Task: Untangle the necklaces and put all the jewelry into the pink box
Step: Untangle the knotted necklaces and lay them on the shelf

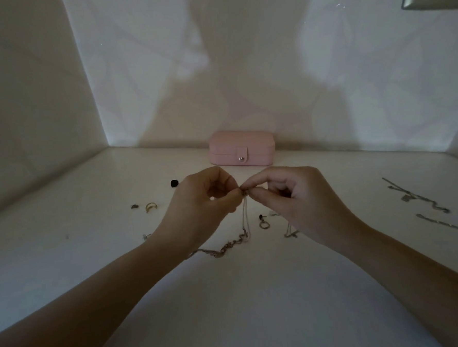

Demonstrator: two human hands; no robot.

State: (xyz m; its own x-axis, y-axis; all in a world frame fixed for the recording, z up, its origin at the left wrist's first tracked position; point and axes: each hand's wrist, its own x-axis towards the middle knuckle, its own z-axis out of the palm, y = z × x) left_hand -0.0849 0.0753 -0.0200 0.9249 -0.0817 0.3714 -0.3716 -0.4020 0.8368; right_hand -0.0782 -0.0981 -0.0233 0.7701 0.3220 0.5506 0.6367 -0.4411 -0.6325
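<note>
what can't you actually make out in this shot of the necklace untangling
Head view only:
Tangled spot of the necklace: covered by the pinching fingertips of the left hand and right hand.
Inside of the pink box: lid snapped shut.
Silver chain at far right: cut off by the frame edge.
Tiny piece left of the gold ring: too small and dim to identify.
</note>
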